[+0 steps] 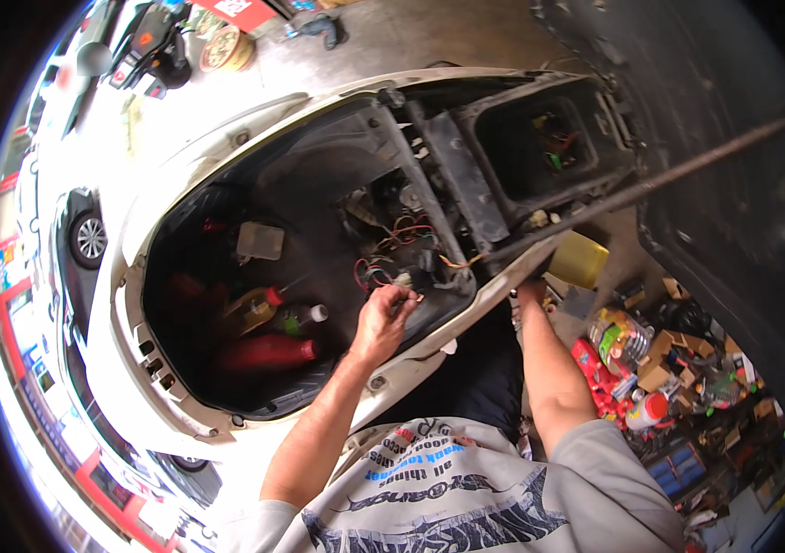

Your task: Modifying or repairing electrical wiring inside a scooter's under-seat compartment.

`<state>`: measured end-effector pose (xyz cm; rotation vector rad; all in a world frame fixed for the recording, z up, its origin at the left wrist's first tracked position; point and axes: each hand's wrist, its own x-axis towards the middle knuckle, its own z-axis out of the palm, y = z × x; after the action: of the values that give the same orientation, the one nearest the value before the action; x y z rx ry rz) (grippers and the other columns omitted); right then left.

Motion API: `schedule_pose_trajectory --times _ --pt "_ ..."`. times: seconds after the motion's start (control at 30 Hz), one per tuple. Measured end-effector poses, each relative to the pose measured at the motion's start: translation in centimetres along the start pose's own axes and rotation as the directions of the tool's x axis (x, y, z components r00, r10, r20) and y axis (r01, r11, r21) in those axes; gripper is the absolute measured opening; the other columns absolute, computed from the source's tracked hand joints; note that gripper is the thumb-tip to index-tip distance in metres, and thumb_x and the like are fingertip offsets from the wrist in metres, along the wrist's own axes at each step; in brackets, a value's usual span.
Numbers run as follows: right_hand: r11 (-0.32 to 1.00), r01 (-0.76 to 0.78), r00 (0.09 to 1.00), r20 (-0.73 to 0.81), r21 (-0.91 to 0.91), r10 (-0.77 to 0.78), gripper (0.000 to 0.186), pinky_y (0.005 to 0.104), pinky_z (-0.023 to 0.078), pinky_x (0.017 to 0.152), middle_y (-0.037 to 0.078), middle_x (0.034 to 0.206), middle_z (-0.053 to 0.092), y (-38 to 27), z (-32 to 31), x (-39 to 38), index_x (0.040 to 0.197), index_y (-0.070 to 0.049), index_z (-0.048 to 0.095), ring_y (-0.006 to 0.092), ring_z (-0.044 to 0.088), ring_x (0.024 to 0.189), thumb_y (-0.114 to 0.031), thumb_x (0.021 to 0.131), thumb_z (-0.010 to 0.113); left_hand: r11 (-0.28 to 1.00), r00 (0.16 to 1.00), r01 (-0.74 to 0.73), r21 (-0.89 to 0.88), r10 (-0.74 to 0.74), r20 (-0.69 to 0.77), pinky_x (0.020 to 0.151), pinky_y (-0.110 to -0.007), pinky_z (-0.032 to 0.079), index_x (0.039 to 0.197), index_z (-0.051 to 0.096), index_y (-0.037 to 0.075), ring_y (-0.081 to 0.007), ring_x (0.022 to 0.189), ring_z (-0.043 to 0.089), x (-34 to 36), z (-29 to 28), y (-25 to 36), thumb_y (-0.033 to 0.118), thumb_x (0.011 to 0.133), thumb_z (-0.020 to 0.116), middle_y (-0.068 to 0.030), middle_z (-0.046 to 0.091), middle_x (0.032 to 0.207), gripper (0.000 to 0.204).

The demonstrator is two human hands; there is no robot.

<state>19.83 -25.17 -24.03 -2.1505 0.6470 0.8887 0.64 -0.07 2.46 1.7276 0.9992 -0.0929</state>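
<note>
A tangle of red and black wires (390, 251) sat mid-way along the open white scooter body (148, 369). The left hand (381, 323) pinched one wire end. The right hand (529, 293) reached under the frame, its grip hidden. Red bottles (263, 352) lay in the storage well.

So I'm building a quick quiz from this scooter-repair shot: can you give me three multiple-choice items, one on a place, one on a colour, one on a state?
1. Where is the left hand?
A. at the wires by the compartment rim
B. on the floor
C. on a car tyre

2. What colour is the big bottle lying in the storage compartment?
A. blue
B. red
C. white

3. The scooter's storage compartment is
A. closed
B. taped over
C. open

A: fingers pinch at the wiring.
B: its body is red.
C: the inside shows.
</note>
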Motion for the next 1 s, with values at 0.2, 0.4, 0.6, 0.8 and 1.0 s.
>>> schedule_pose_trajectory --times 0.2,0.4,0.6,0.8,1.0 --pt "0.905 0.420 0.907 -0.001 -0.067 -0.421 0.074 0.0406 0.043 0.098 0.016 0.128 0.058 2.0 0.2 3.1 0.135 -0.008 0.047 0.0317 0.055 0.120 -0.048 0.077 0.070 0.974 0.995 -0.093 0.205 0.095 0.001 0.075 -0.034 0.046 0.097 0.064 0.007 -0.0245 0.086 0.055 -0.1 -0.5 1.7 0.015 0.087 0.066 -0.0092 0.060 0.093 0.013" --pt "0.914 0.363 0.920 0.224 -0.180 -0.321 0.073 0.0408 0.044 0.097 0.016 0.129 0.058 2.9 -0.4 5.7 0.136 -0.007 0.045 0.0314 0.055 0.119 -0.047 0.079 0.067 0.967 0.986 0.167 -0.190 -0.169 0.007 0.070 -0.024 0.043 0.098 0.061 0.001 -0.0089 0.075 0.052 -1.0 -1.0 -0.5 0.012 0.093 0.062 -0.0014 0.060 0.083 0.012" --pt "0.890 0.336 0.898 0.389 -0.309 -0.204 0.071 0.0411 0.045 0.096 0.017 0.129 0.057 2.4 -2.3 7.5 0.136 -0.007 0.044 0.0311 0.056 0.118 -0.046 0.080 0.065 0.873 0.951 0.275 -0.404 -0.309 -0.018 0.070 -0.022 0.042 0.094 0.060 -0.001 -0.0049 0.075 0.050 -0.7 -1.8 -0.6 0.008 0.092 0.061 0.0018 0.059 0.082 0.009" --pt "0.900 0.235 0.936 0.335 -0.368 -0.108 0.059 0.0412 0.048 0.090 0.017 0.121 0.062 0.1 -2.1 4.8 0.132 -0.007 0.048 0.0294 0.061 0.111 -0.039 0.084 0.059 0.834 0.889 0.307 -0.458 -0.424 -0.176 0.066 -0.023 0.045 0.099 0.060 -0.003 -0.0069 0.073 0.056 -0.7 -2.5 -1.5 0.009 0.094 0.058 -0.0010 0.063 0.081 0.013" --pt "0.762 0.387 0.915 0.320 -0.519 -0.247 0.048 0.0396 0.055 0.074 0.015 0.108 0.068 -0.8 -3.9 4.6 0.124 -0.006 0.057 0.0283 0.069 0.090 -0.034 0.086 0.058 0.719 0.842 0.362 -0.593 -0.525 -0.123 0.062 -0.022 0.041 0.099 0.060 0.003 -0.0062 0.070 0.053 -0.1 -2.2 -2.8 0.019 0.096 0.058 0.0021 0.059 0.079 0.016"
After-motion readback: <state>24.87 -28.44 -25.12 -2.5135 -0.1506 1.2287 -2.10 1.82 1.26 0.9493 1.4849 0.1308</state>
